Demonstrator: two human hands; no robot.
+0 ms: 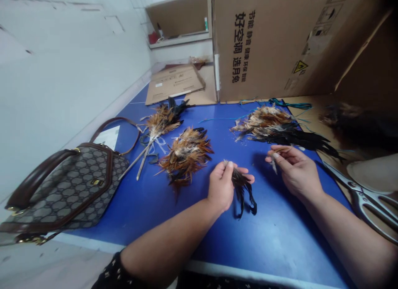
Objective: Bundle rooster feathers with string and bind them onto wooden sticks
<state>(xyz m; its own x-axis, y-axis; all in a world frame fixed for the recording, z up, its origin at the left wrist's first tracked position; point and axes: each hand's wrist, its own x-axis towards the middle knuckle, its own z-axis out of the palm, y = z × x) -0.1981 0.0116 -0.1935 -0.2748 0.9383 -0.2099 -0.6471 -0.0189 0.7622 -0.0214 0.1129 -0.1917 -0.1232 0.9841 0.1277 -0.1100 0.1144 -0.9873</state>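
My left hand (pixel 221 184) pinches a small bunch of dark feathers (pixel 241 185) between thumb and fingers, their long black tips hanging down over the blue table. To its right, my right hand (pixel 297 171) is closed on a small pale feather (pixel 274 163) whose tip points downward. A loose pile of brown feathers (pixel 188 152) lies just left of my left hand. Beyond my right hand is a larger heap of tan and black feathers (pixel 270 125). Farther left, a tied feather bundle (pixel 161 123) with two sticks lies on the table.
A patterned handbag (pixel 71 185) stands at the left. Large scissors (pixel 363 193) lie at the right edge beside a pale rounded object (pixel 373 171). A tall cardboard box (pixel 267 44) and flattened cardboard (pixel 174 83) are at the back. Teal string (pixel 289 104) lies near the box.
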